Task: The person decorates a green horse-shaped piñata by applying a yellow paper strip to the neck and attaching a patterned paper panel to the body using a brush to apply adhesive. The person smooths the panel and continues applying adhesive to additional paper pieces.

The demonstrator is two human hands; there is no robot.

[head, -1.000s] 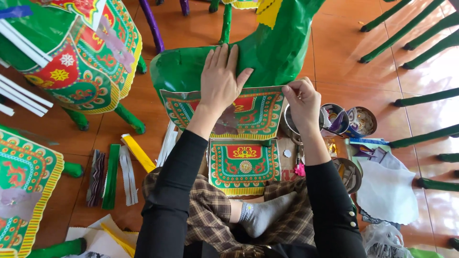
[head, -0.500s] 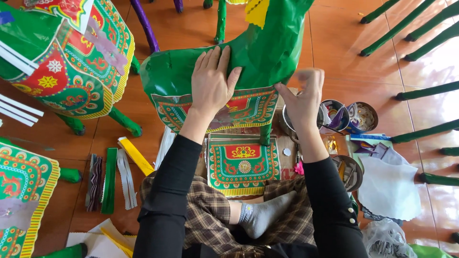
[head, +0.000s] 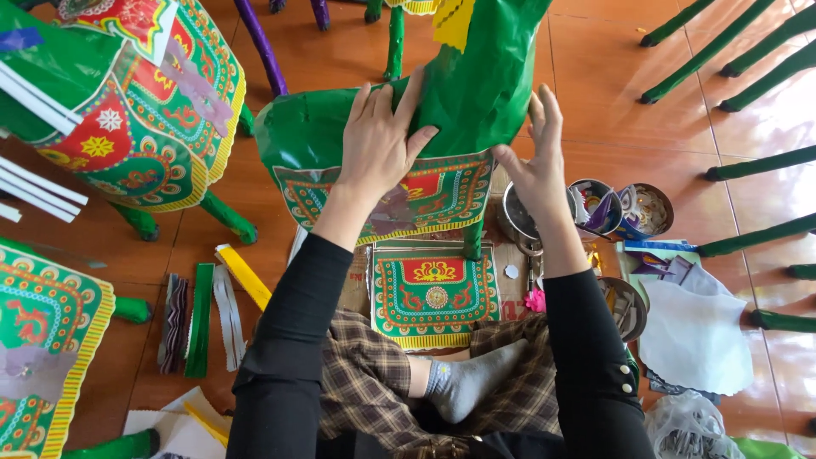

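Note:
A green paper horse figure stands on the floor before me. My left hand lies flat on its back, fingers spread, pressing on the top of a patterned saddle sheet of red, green and yellow that hangs down its side. My right hand is at the right edge of that sheet, fingers apart, beside the figure's chest. A second patterned sheet lies flat on the floor under the figure, just ahead of my crossed legs and grey sock.
Another decorated green figure stands at left, a third at bottom left. Paper strips lie on the orange floor. Tins of trimmings, a metal bowl and white paper sit at right. Green legs line the far right.
Both hands have slid up along the figure. My right hand moved from the sheet's upper right corner to the figure's chest edge and spread its fingers.

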